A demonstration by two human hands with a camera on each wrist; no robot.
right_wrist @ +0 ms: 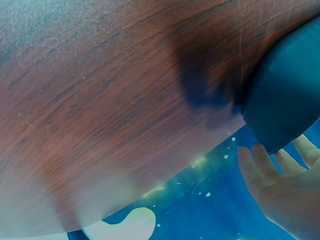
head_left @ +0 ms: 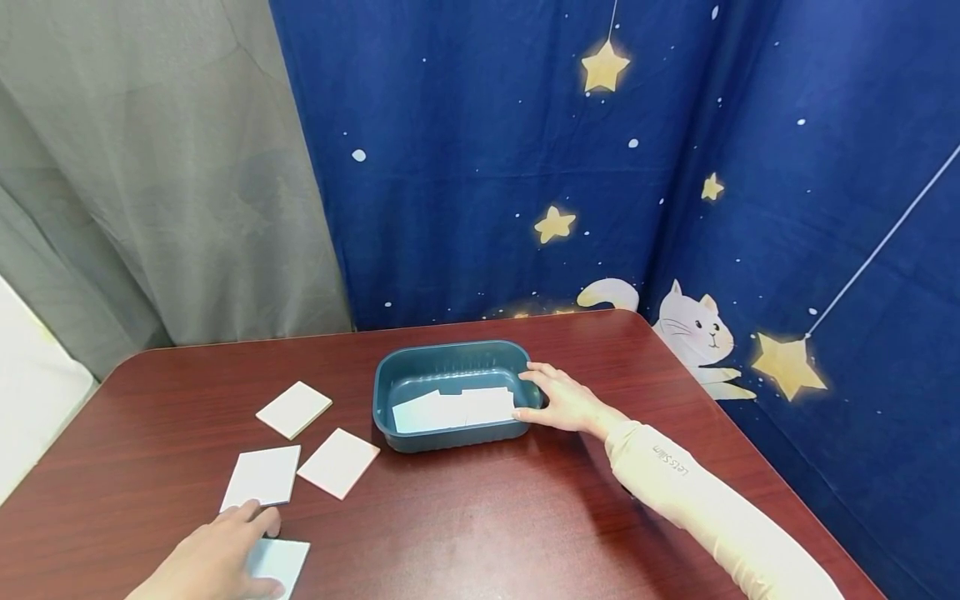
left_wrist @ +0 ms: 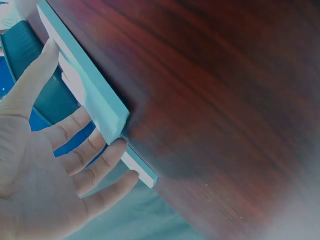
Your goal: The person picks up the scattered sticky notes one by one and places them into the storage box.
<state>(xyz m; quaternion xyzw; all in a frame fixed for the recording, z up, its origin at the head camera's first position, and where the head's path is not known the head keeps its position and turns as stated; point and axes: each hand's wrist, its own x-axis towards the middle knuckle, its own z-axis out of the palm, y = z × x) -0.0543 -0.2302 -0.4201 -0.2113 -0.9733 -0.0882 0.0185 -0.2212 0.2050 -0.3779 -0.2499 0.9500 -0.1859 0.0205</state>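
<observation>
My left hand [head_left: 217,554] is at the near left, its fingers spread around a pale blue square pad [head_left: 281,562] with the thumb over its near side. From the left wrist view, the thumb and the fingers lie at different parts of a thick teal-edged pad [left_wrist: 95,90]. At the right end of a dark teal basin [head_left: 450,437], my right hand [head_left: 562,400] reaches over the rim, fingers spread and thumb at the front corner. White square pieces [head_left: 450,408] lie inside. In the right wrist view, fingertips [right_wrist: 257,152] are right beside the basin's end.
Several other pale square pads lie left of the basin: one at the back [head_left: 294,409], one nearer the basin [head_left: 339,463] and one by my left fingers [head_left: 262,475]. The brown table [head_left: 480,533] ends at grey and starry blue curtains [head_left: 480,167].
</observation>
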